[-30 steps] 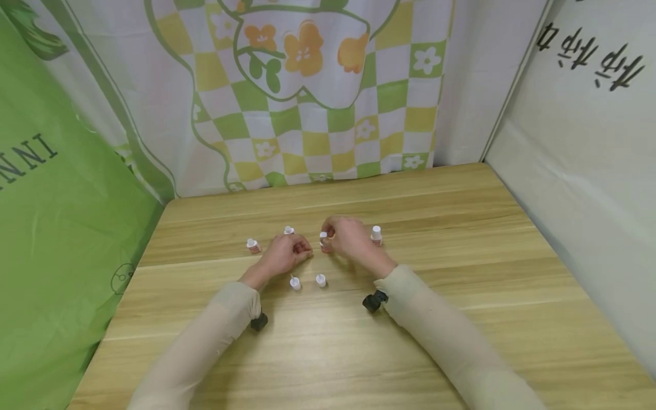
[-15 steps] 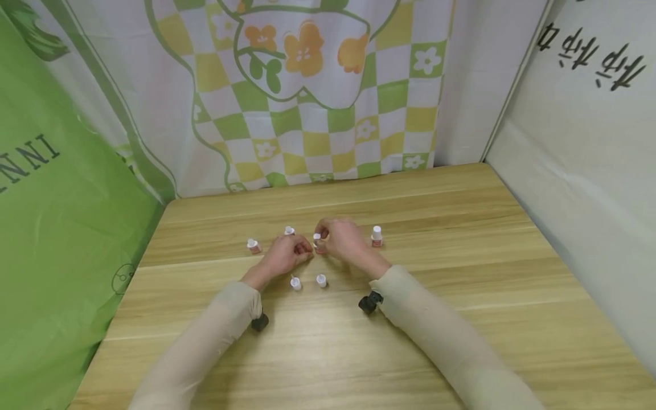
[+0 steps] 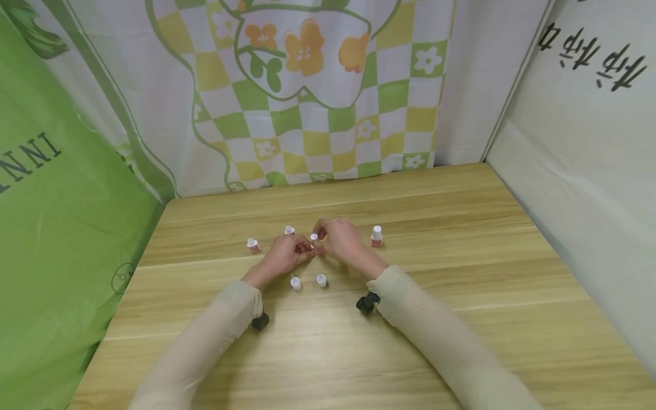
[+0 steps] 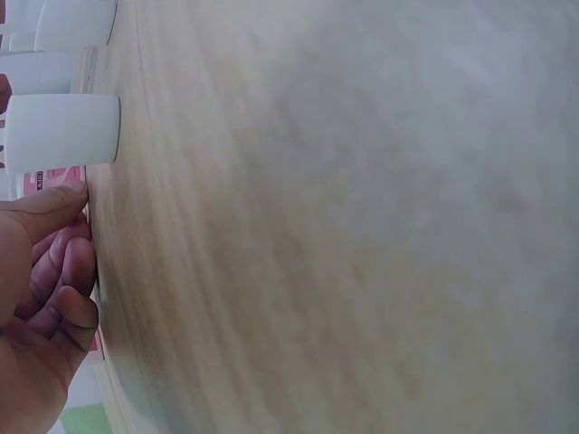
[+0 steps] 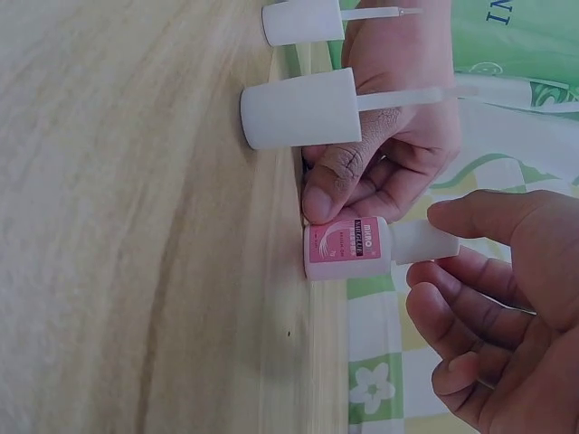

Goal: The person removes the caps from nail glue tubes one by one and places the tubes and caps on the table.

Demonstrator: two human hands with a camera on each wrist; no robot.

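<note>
My right hand (image 3: 344, 239) pinches the white cap of a small nail glue bottle (image 5: 348, 249) between thumb and fingers. The bottle stands upright on the wooden table, its pink label showing in the right wrist view. Loosely curled, my left hand (image 3: 286, 253) lies just left of it, thumb (image 5: 318, 202) right at the bottle's side. Closer to me, two white brush caps (image 3: 295, 283) (image 3: 321, 280) stand with their brushes pointing up.
Left of the hands stands an uncapped bottle (image 3: 253, 245), and another bottle (image 3: 289, 230) shows behind the left hand. A capped bottle (image 3: 377, 236) stands to the right. Fabric hangings (image 3: 318, 131) border the wooden table (image 3: 318, 353).
My right hand has moved left with the nail glue bottle, bringing it to the left hand's fingertips. The left hand has stayed almost in place.
</note>
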